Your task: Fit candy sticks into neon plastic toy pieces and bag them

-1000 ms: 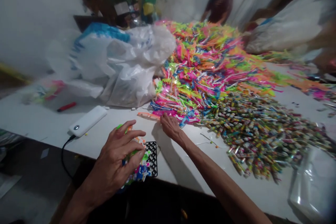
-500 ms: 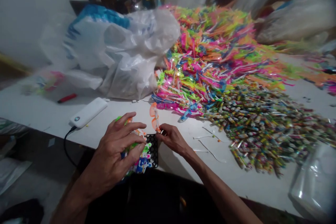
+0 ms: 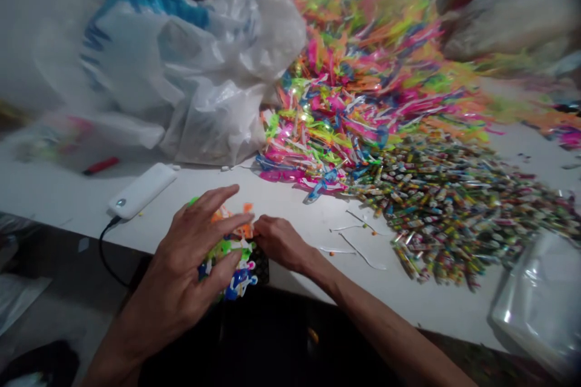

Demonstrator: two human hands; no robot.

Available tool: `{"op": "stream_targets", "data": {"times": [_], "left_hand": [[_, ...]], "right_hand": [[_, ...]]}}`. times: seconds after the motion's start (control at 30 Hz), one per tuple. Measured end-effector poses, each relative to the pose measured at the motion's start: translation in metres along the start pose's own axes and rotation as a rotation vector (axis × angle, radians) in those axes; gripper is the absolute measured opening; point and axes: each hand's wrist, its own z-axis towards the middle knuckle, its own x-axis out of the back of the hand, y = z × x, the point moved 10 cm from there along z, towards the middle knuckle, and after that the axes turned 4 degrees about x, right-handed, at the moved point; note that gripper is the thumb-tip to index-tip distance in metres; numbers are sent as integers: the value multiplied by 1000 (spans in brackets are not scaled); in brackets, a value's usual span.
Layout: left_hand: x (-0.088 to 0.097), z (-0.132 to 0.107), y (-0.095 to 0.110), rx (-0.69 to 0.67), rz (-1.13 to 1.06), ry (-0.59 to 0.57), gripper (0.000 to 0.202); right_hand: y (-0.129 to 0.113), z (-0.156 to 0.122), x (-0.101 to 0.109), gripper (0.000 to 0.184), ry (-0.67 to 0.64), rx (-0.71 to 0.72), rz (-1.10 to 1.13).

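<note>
My left hand (image 3: 190,260), its fingers spread, hovers over a black perforated tray (image 3: 262,267). Small plastic pieces (image 3: 236,281) in green, blue, pink and white lie on the tray, partly hidden by that hand. At the tray's far right edge, my right hand (image 3: 281,242) is closed in a pinch. An orange translucent plastic piece (image 3: 247,221) shows at its fingertips, between the two hands. That piece is partly covered by my left fingers and blurred.
A big white plastic bag (image 3: 213,91) stands behind. Right of it rises a heap of neon plastic pieces (image 3: 345,97), with a pile of small printed tubes (image 3: 445,205) in front. A white power bank (image 3: 143,190) with a cable and a red pen (image 3: 102,165) lie left.
My right hand has brought the orange piece left and down, from upright beyond the tray to beside my left fingers. The view has shifted slightly.
</note>
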Motion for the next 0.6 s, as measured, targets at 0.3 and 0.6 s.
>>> {"op": "stream_targets", "data": {"times": [0.3,0.6], "left_hand": [[-11,-8,-13,-126,118,-9,49],[-8,-5,-14,-87,8,28,45]], "right_hand": [[46,-4,43,33,25,-102,13],[176,-32,151,32,165,-447,-594]]}}
